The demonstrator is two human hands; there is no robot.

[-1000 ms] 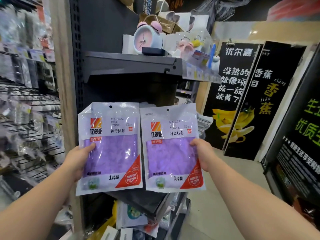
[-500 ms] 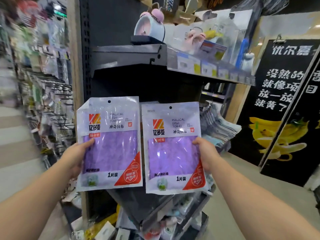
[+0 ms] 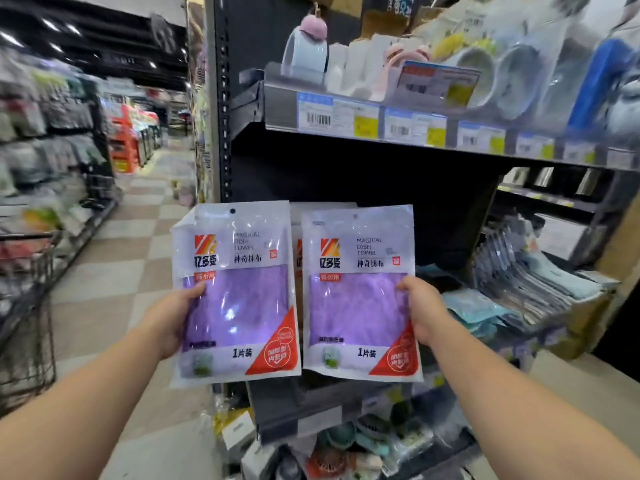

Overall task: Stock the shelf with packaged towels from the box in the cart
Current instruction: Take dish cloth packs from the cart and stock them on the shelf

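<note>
Here, two flat, glossy plastic pouches of purple dish towel are held upright side by side before a dark metal shelf [image 3: 381, 143]. Left hand [image 3: 173, 320] grips the left pouch [image 3: 239, 292] by its left edge, thumb on front. Right hand [image 3: 420, 311] grips the right pouch [image 3: 356, 292] by its right edge; a third pouch peeks from behind. A wire cart [image 3: 24, 306] stands at left.

Fingers of both hands: hidden behind the towel packs [image 3: 235, 289]. Third pack [image 3: 297, 251]: mostly covered, a sliver seen between the two. Cart [image 3: 26, 306]: cut off at left edge, contents blurred. Price labels [image 3: 398, 128]: print too blurred to be read.
</note>
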